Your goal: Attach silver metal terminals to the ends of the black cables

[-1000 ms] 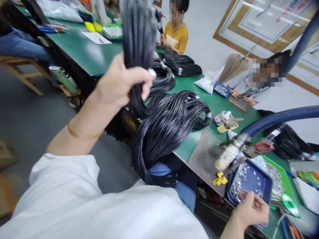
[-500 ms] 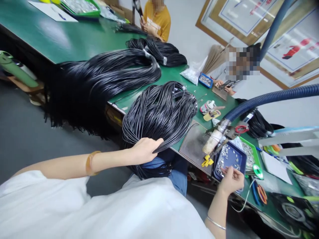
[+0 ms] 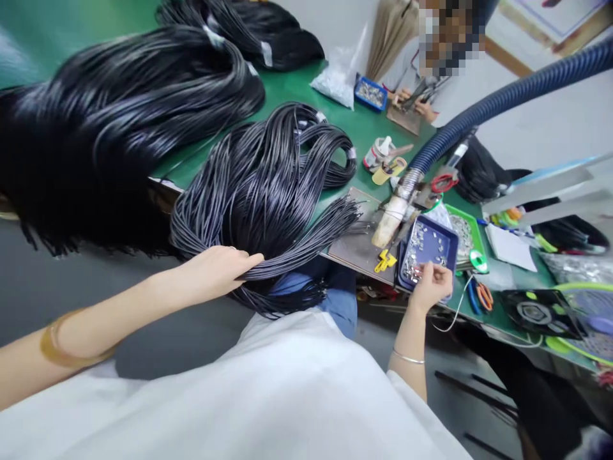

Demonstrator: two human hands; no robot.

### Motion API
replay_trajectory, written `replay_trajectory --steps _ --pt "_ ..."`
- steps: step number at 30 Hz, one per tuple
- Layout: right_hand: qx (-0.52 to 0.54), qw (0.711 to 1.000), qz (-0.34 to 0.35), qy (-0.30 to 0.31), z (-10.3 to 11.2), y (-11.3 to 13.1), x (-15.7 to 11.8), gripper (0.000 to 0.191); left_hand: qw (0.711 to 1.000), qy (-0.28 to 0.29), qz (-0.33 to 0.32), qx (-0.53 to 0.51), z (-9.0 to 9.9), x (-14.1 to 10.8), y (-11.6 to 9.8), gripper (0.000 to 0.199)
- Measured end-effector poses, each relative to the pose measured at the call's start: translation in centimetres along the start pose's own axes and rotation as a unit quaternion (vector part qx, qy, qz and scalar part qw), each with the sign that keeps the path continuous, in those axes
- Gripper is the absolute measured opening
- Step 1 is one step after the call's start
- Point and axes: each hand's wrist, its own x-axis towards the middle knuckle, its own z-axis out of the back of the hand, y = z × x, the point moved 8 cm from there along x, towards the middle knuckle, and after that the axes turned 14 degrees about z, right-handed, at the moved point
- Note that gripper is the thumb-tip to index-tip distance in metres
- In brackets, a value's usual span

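Black cables (image 3: pixel 258 185): lying in a big looped bundle on the green bench (image 3: pixel 282 86) in front of you, some hanging over the edge by your lap.
Left hand (image 3: pixel 218 271): you are closing it around a bunch of these cables, near the bench edge; the loose ends are sticking out toward the brown board (image 3: pixel 348 250).
Right hand (image 3: pixel 435 284): you are holding its fingertips close together over the dark blue tray (image 3: pixel 454 255), down by the small shiny bits (image 3: pixel 412 257); whether they are pinching a bit, I cannot tell.
Green tray (image 3: pixel 473 225): sitting just beyond the dark blue one.
Blue hose (image 3: pixel 488 115): bending down toward the board, its pale end pointing near the yellow piece (image 3: pixel 385 260).
Other cable pile (image 3: pixel 143 102): resting to your left.
Another person's hands (image 3: pixel 421 108): working across the bench.
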Motion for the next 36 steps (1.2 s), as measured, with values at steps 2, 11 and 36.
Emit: replay_trajectory --steps 2,11,36 --pt "0.015 1.000 0.003 -0.005 0.0 0.1 0.2 0.047 1.000 -0.019 0.009 0.003 -0.1 0.1 -0.9 0.043" --pt "0.090 0.993 0.066 0.042 1.4 6.3 2.3 0.032 0.989 -0.093 0.108 -0.031 1.7 6.7 -8.0 0.073" --pt "-0.170 0.851 0.095 0.487 0.5 -1.4 3.3 0.020 0.931 -0.105 0.231 -0.263 -1.3 7.7 -6.2 0.057"
